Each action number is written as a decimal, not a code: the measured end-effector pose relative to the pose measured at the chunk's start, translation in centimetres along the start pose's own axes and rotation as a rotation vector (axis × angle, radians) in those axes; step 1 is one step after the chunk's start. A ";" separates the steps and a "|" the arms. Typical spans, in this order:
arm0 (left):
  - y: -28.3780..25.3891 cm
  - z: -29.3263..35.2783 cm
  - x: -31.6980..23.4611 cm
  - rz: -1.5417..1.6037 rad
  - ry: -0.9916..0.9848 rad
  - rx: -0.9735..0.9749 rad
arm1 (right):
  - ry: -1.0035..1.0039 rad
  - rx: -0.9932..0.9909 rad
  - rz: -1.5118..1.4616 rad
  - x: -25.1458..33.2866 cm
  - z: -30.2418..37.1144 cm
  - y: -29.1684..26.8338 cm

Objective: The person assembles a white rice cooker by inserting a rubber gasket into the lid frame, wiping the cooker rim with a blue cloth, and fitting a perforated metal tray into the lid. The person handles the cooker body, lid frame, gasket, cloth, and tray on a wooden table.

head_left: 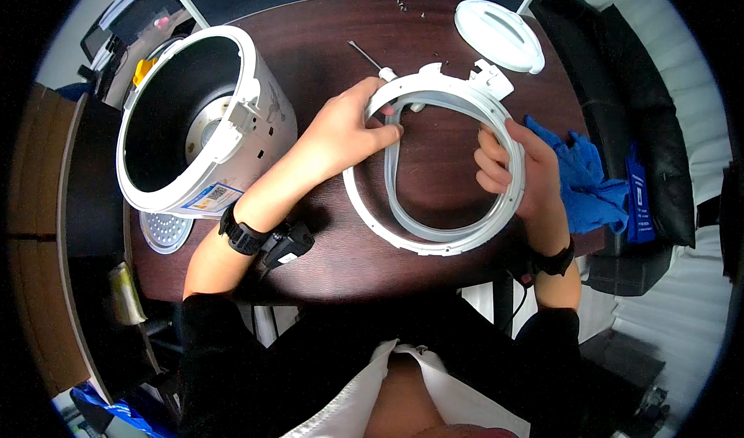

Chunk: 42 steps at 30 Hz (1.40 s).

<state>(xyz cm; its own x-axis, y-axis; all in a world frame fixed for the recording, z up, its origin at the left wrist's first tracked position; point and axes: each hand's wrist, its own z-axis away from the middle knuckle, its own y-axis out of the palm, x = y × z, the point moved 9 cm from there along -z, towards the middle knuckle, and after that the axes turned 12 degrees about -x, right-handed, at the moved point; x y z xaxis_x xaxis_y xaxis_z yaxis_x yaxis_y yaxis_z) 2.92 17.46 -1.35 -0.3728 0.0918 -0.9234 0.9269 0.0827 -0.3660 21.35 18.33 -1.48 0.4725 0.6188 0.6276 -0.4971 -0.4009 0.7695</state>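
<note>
Over the middle of the table I hold up a white plastic ring (370, 222), with a hinge-like bracket at its far right. A translucent rubber gasket (393, 184) curves inside the ring, bulging away from its left side. At the upper left, my left hand (337, 136) is closed around the ring, thumb on the inner side by the gasket. My right hand (536, 170) grips the right side, fingers curled through the opening. Just beyond my left hand lies a screwdriver (367, 56) with a pale handle, partly hidden by hand and ring.
A white rice cooker body (273, 108) lies tilted at the left, its dark inside facing me. Nearby are a perforated steamer plate (165, 233) and a black device (288, 243). A white oval cover (497, 36), small screws (401, 5) and a blue cloth (583, 184) occupy the far and right sides.
</note>
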 end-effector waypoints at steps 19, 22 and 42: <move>3.7 0.4 2.5 0.236 -0.261 0.213 | -0.006 -0.142 0.042 1.5 1.9 -2.8; 3.1 0.3 3.5 0.145 -0.219 0.077 | -0.029 -0.227 0.089 1.8 1.9 -4.2; 2.2 0.5 1.8 -0.564 0.157 -0.070 | -0.122 -0.669 1.379 3.1 1.3 -10.8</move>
<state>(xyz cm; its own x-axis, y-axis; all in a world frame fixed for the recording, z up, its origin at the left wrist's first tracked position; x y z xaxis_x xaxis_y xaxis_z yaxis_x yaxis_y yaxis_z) 4.33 17.36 -3.89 -0.8141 0.1600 -0.5582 0.5807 0.2258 -0.7822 29.18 23.69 -7.70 -0.5767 -0.0376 0.8161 -0.7940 -0.2091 -0.5708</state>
